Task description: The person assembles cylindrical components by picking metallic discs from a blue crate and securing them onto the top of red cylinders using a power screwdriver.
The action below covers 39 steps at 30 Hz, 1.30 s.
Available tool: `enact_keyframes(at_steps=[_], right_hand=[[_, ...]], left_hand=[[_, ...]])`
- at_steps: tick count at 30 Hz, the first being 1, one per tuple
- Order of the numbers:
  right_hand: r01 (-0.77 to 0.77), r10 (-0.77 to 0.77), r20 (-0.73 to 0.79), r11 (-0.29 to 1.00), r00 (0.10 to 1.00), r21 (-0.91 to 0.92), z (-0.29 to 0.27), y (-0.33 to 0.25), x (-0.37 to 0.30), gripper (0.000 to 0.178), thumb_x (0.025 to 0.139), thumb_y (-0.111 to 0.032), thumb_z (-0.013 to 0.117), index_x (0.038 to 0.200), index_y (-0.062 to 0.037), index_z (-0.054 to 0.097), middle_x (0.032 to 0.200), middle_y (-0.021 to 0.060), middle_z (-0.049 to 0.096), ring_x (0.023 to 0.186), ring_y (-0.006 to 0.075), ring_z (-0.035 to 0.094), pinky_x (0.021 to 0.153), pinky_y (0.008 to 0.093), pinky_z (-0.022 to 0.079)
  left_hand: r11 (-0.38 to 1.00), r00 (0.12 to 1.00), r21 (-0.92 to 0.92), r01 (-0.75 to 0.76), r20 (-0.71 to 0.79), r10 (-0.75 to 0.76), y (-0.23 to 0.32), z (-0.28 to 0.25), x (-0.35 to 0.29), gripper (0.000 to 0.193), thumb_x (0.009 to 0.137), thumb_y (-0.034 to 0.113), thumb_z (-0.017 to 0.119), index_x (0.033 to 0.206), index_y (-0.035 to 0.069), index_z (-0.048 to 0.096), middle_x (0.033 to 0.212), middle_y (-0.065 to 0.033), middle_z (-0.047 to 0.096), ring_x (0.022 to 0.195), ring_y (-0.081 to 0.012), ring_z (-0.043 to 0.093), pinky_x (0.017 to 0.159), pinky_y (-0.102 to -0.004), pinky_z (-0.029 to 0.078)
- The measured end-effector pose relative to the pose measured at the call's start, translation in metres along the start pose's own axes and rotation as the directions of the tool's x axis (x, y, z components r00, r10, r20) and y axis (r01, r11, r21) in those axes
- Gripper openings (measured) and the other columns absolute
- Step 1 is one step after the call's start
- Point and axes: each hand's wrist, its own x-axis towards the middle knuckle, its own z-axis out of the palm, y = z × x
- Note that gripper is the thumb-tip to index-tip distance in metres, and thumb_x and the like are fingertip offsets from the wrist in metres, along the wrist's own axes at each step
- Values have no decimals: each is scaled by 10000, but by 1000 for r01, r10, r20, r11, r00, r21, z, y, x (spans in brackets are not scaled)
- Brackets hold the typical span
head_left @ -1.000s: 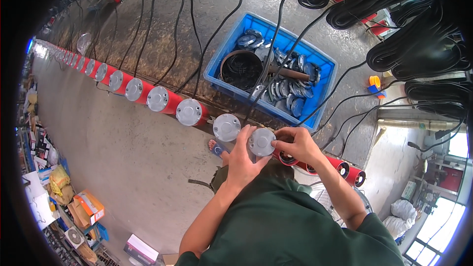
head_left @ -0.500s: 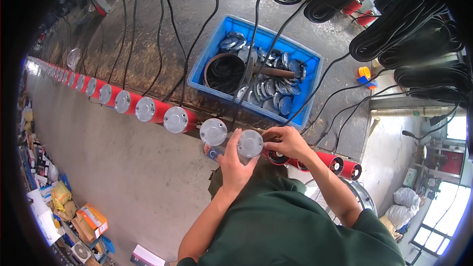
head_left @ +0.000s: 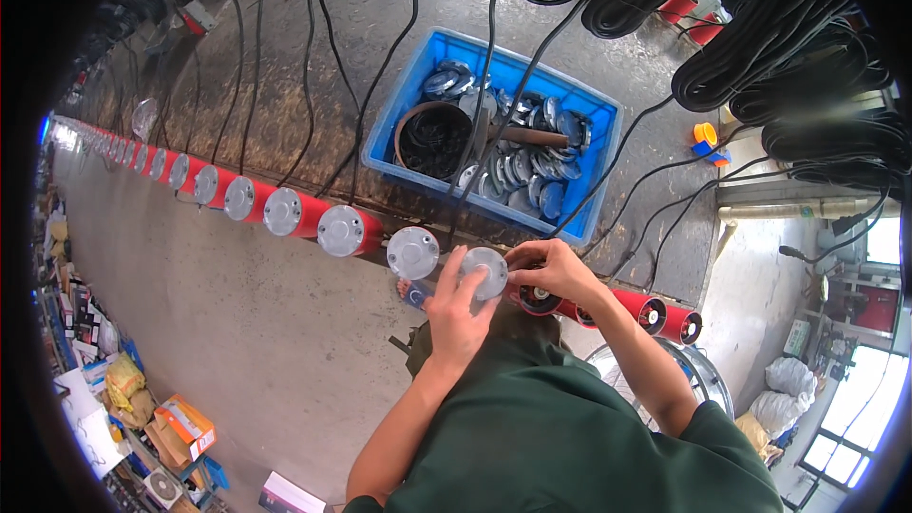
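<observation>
At the table's front edge, my left hand [head_left: 460, 313] is closed round a round silver end cap [head_left: 487, 277]. One finger lies across the cap's face, and the thumb is at its lower rim. Close to the cap's right edge is my right hand [head_left: 559, 274], its thumb and fingers bent together; what they grip is hidden. Just left of my hands is another capped end [head_left: 413, 253]. On the right, beside my right hand, several red cylinders [head_left: 650, 312] show open ends with dark insides.
A blue crate [head_left: 610, 147] on the table [head_left: 313, 28] holds loose silver caps, a round tub of small black parts and a hammer. Capped red cylinders [head_left: 309, 214] line the edge leftward. Black cables [head_left: 731, 47] hang overhead and cross the table. A fan [head_left: 698, 375] stands at right.
A finger of my left hand has moved from the cap's rim onto its face. My right hand stays by the cap's right edge. The view has shifted slightly.
</observation>
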Motion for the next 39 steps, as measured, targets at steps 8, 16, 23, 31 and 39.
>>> enact_keyframes(at_steps=[8, 16, 23, 31, 39], right_hand=[[124, -130, -150, 991, 980, -48, 14, -17, 6, 367, 1006, -194, 739, 1297, 31, 719, 1184, 166, 803, 1060, 221, 769, 947, 358, 594], [11, -165, -232, 837, 959, -547, 63, -41, 71, 351, 1094, -322, 539, 1196, -51, 737, 1113, 249, 773, 1052, 471, 727, 902, 538, 579], [-294, -24, -422, 681, 906, -670, 80, -40, 81, 290, 1027, -266, 534, 1175, -142, 752, 1057, 213, 787, 993, 471, 733, 847, 576, 583], [-220, -61, -396, 748, 916, -626, 85, -44, 82, 392, 898, -50, 485, 1117, -153, 794, 986, 88, 827, 979, 349, 774, 830, 436, 601], [-252, -50, -428, 745, 903, -618, 81, -32, 82, 291, 925, -151, 563, 1073, -152, 813, 1023, 156, 802, 985, 427, 745, 861, 538, 595]], left_hand=[[1000, 1000, -3, -15, 27, 15, -1, -4, 2, 490, 739, -12, 921, 1198, -6, 749, 1572, -254, 572, 1380, -454, 622, 1119, -477, 536], [806, 941, -509, 302, 25, -336, -21, 13, -27, 841, 938, 97, 852, 1604, -19, 353, 1526, -191, 603, 1411, -339, 600, 1202, -453, 456], [352, 836, -795, 494, 323, -444, -81, 42, -19, 877, 898, 121, 876, 1609, 16, 373, 1467, -102, 556, 1274, -202, 612, 1112, -377, 507], [381, 903, -842, 382, 251, -349, -85, 55, -17, 970, 810, 163, 948, 1587, 2, 391, 1485, -109, 547, 1352, -206, 562, 1144, -394, 488], [486, 912, -784, 387, 248, -325, -96, 69, -23, 945, 794, 200, 958, 1548, -21, 433, 1469, -116, 561, 1317, -201, 575, 1143, -385, 479]])
